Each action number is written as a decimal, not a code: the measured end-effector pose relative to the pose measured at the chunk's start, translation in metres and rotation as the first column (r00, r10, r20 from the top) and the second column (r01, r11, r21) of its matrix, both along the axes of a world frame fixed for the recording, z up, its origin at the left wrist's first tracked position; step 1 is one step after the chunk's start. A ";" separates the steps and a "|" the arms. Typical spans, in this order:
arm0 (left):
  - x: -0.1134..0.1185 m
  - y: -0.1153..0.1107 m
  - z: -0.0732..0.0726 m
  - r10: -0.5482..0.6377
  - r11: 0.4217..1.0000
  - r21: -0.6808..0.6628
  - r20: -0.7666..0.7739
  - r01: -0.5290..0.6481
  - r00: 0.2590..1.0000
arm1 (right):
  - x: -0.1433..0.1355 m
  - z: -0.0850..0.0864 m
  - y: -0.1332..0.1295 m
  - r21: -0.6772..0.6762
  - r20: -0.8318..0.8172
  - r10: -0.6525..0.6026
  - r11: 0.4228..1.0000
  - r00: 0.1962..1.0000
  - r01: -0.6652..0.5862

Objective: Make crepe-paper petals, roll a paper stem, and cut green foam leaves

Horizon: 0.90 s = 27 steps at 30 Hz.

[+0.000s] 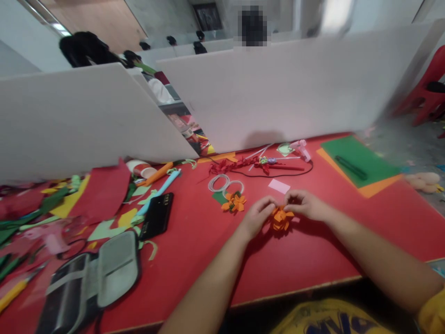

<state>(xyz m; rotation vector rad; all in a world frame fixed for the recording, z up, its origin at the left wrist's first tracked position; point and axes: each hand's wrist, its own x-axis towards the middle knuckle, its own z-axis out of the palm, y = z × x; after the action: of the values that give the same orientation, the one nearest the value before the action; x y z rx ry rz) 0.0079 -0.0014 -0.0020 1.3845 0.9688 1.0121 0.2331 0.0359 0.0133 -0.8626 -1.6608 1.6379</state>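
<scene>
An orange paper flower is pinched between my two hands, just above the red tabletop. My left hand has its fingers closed on the flower's left edge. From the other side, my right hand grips the upper right petals with bent fingers. To the left lies a second orange paper flower with green bits on it, touching coils of white wire and a green paper piece. Beyond my hands rests a small pink paper slip.
A pink glue gun with a black cord lies near the white partition. Green sheets sit at the right. Paper scraps, a black phone, an open case and yellow-handled scissors crowd the left.
</scene>
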 end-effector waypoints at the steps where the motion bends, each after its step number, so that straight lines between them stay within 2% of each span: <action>1: 0.000 0.001 0.000 -0.001 1.000 -0.004 -0.013 0.001 1.000 | -0.001 0.000 -0.001 -0.008 0.002 0.014 1.000 1.000 -0.014; 9: -0.006 0.004 0.001 -0.016 0.998 -0.056 -0.039 0.014 0.999 | -0.002 -0.003 -0.004 -0.106 -0.023 0.092 0.990 0.996 -0.094; 15: -0.004 0.000 0.001 -0.167 0.980 -0.116 -0.045 0.161 0.985 | -0.003 -0.007 -0.006 -0.132 0.015 0.147 0.981 0.989 -0.144; 20: -0.002 -0.001 -0.002 -0.128 0.989 -0.081 -0.098 0.120 0.987 | -0.004 -0.008 -0.007 -0.110 0.033 0.117 0.988 0.993 -0.113; 27: -0.002 0.000 0.006 -0.107 0.993 -0.063 -0.133 0.100 0.985 | -0.001 -0.006 -0.005 -0.079 0.040 0.095 0.993 0.995 -0.091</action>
<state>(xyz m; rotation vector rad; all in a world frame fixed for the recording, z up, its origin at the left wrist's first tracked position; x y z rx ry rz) 0.0059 -0.0016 0.0040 1.4563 1.0068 0.8156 0.2318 0.0308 0.0069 -0.8759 -1.7001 1.7681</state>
